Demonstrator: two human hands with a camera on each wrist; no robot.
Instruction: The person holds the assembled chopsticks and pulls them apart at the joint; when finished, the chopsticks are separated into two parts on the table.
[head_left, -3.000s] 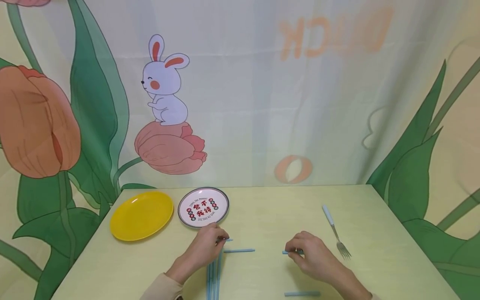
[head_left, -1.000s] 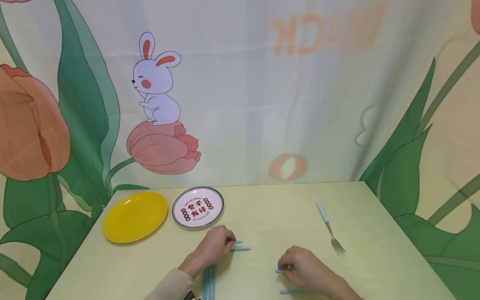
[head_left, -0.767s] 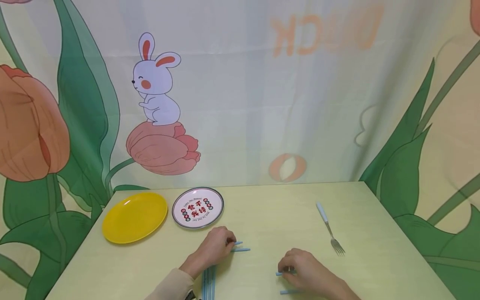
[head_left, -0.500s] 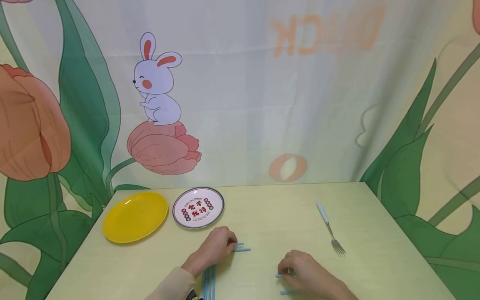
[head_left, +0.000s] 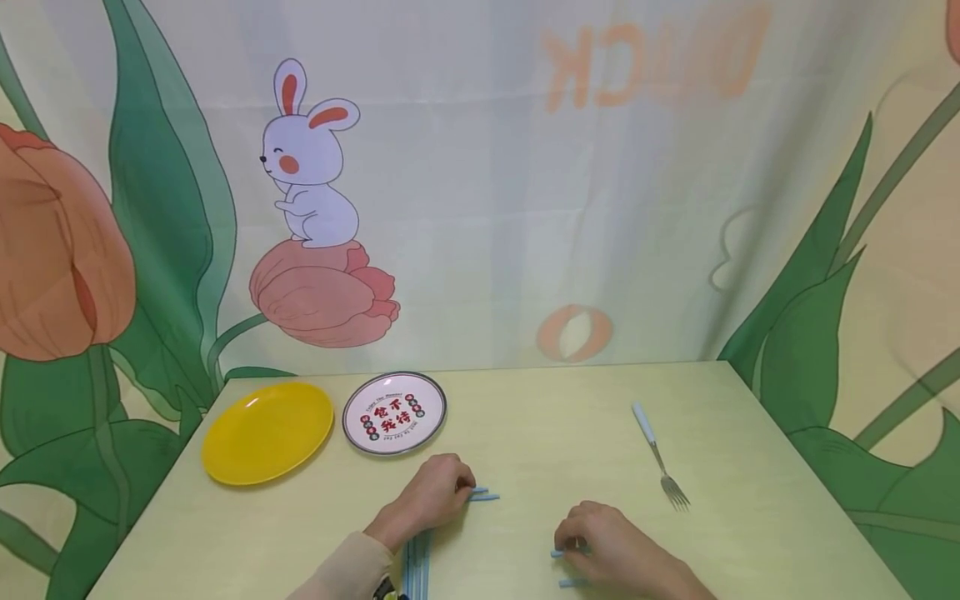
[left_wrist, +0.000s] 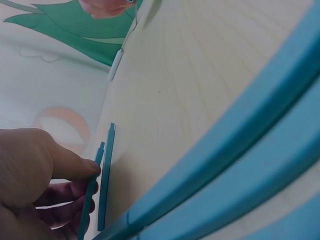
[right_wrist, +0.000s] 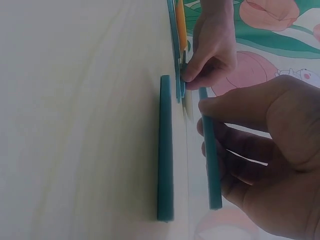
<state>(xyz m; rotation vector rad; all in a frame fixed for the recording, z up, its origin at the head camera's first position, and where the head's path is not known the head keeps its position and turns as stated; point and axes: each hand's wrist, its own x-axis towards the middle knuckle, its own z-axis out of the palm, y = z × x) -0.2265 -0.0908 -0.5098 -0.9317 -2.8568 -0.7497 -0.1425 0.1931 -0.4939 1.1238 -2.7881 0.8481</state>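
In the left wrist view, my left hand (left_wrist: 35, 170) pinches a short blue stick (left_wrist: 92, 192) with a narrowed tip, between thumb and fingers. Close alongside it lies a similar stick (left_wrist: 107, 175), nearly parallel. My right hand (head_left: 603, 542) holds another short blue stick (right_wrist: 212, 160) by thumb and fingertips, just over the table. Nearer the front edge rests one more short stick (right_wrist: 165, 150), partly behind the right hand in the head view. Several long blue sticks (head_left: 417, 562) lie side by side below my left hand (head_left: 431, 492), their far ends hidden under it.
A yellow plate (head_left: 266, 433) and a white plate (head_left: 393, 437) with red characters stand at the table's back left. On the right lies a fork (head_left: 660, 458) with a pale handle. A printed curtain (head_left: 480, 208) hangs behind the table (head_left: 540, 450).
Over three seconds my right hand has brought its stick nearer the front edge, close to the stick lying there. My left hand's stick has come down closer beside its neighbour. Lately both hands barely move.
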